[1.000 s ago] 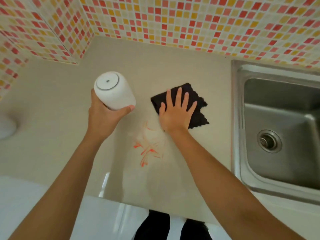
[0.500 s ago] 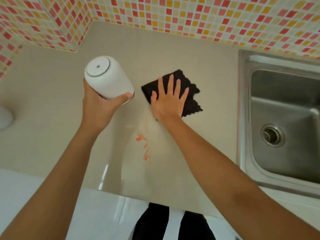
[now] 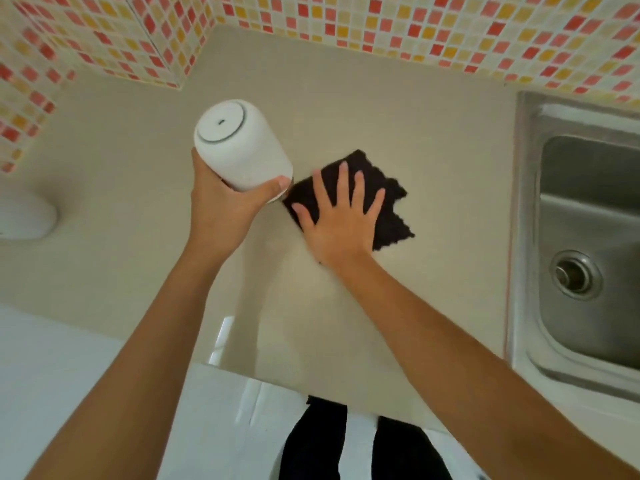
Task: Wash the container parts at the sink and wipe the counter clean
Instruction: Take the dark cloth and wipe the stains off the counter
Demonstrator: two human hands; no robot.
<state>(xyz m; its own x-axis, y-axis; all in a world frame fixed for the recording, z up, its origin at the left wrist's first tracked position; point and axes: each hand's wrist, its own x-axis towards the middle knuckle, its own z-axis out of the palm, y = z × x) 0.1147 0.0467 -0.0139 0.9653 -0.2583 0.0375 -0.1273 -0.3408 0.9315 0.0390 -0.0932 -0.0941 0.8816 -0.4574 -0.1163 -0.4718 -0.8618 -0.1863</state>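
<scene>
Mosaic tiles (image 3: pixel 450 32) in red, orange and cream back a pale beige bench (image 3: pixel 346 109), with a steel sink (image 3: pixel 588 237) set in at my right. From my remote seat I see the left hand (image 3: pixel 221 216) curled round the lower part of a white container (image 3: pixel 239 143), thumb across its front, holding it up off the bench; I judge it is lifted so the cloth can pass beneath. The container tilts, its long axis leaning up and away to the left, its flat circular end with a grey ring facing up toward the camera and the other end hidden in the palm. Just beside it, the right hand (image 3: pixel 341 223) lies flat with fingers straight and spread, pressing a dark cloth (image 3: pixel 388 206) onto the bench, fingertips pointing toward the wall. The cloth's jagged edges stick out on the sink side. I read this as the wiping step. A blurred white object (image 3: pixel 26 216) sits at the far left; I cannot tell what it is.
</scene>
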